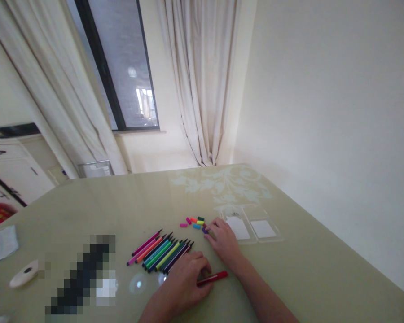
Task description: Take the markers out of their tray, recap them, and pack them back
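My left hand [190, 278] is closed around a red marker [218, 277], whose bright red end points to the right. Just beyond that hand, a row of uncapped markers [160, 253] in pink, orange, green, yellow and dark colours lies on the table, dark tips pointing away. My right hand [224, 241] reaches out to a small pile of loose marker caps [196, 227]. Its thumb and index finger close on a dark purple cap [204, 231] at the pile's right edge, which the fingertips partly cover.
A clear plastic case [254, 240] with white cards lies open behind my right hand. On the left of the glossy table [97, 202] are a white roll [24, 273], a paper sheet [2, 244] and a dark pixelated object [82, 278]. A wall [323, 112] borders the right side.
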Demonstrator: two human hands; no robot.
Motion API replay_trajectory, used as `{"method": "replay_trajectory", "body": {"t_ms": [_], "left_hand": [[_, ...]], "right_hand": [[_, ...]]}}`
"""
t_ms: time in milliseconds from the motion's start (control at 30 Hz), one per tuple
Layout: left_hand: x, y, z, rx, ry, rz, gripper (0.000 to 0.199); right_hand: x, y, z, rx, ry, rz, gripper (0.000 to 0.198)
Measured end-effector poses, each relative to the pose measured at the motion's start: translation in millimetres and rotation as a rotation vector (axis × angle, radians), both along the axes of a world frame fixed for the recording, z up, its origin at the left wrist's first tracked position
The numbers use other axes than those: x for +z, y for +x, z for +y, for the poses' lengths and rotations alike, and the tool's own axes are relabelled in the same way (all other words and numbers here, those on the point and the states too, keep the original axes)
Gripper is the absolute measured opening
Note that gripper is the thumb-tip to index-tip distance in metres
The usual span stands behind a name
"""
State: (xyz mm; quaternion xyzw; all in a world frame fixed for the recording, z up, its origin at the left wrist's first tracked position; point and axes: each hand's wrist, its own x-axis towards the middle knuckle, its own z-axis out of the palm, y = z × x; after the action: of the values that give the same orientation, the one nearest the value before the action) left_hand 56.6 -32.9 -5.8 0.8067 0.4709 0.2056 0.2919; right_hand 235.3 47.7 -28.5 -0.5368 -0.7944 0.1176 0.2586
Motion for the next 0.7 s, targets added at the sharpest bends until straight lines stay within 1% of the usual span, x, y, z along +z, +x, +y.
{"method": "replay_trajectory", "body": {"t_ms": [100,133,200,267,367,500,567,700], "left_hand": [[-1.0,-17,13,0.120,0.000,-0.017,0.008],[-1.0,-24,18,0.189,0.020,-0.006,0.010],[-0.9,-40,27,0.329,0.059,0.032,0.020],[-1.1,-53,33,0.392,0.048,0.077,0.020],[-1.5,-62,35,0.370,-0.006,0.130,0.013],[-0.4,-58,31,0.349,0.009,0.199,0.017],[0.1,-54,29,0.355,0.035,0.217,0.018],[-0.8,-50,28,0.372,0.083,0.188,0.018]], "right_hand": [[2,-3,-3,0.001,0.002,-0.062,0.010],[3,-3,-4,0.006,0.003,-0.073,0.010],[4,-4,-4,0.019,-0.001,-0.087,0.010],[5,-5,-4,0.026,-0.019,-0.087,0.010],[6,-5,-2,0.032,-0.079,-0.001,0.010],[9,-2,0,0.061,-0.175,0.296,0.011],[12,-1,-1,0.092,-0.190,0.415,0.010],[18,0,-4,0.148,-0.171,0.544,0.012]]}}
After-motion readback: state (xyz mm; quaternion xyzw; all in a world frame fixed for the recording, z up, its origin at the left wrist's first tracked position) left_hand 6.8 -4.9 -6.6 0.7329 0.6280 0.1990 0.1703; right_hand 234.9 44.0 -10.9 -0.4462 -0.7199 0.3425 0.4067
